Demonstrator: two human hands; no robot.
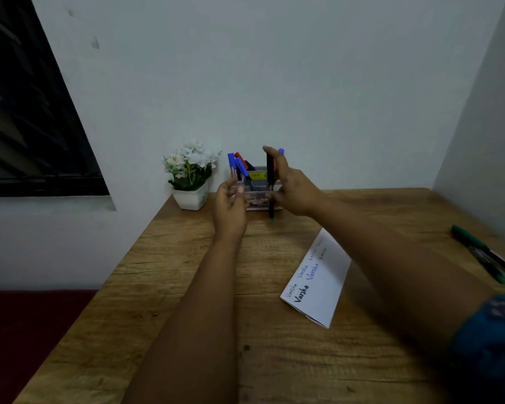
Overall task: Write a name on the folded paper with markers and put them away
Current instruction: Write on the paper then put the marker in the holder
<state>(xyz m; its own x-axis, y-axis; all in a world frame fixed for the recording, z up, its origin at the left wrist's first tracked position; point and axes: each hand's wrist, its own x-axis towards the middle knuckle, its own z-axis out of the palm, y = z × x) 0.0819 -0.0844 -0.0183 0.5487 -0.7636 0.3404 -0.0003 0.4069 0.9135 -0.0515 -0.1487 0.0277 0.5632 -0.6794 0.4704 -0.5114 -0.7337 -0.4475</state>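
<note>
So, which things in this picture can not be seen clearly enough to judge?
- Head view: the yellow label on the clear holder is too small to read.
- The holder's lower front is hidden by the left hand and right hand.
- The far end of the folded paper carries writing too faint to read.
- The green markers are partly cut off by the right edge.
- The right hand's grip on the black marker is blurred.

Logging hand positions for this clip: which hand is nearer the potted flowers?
Left. The left hand hovers just right of the potted flowers, in front of the marker holder. The right hand, holding a black marker, is farther right, on the holder's other side.
</note>
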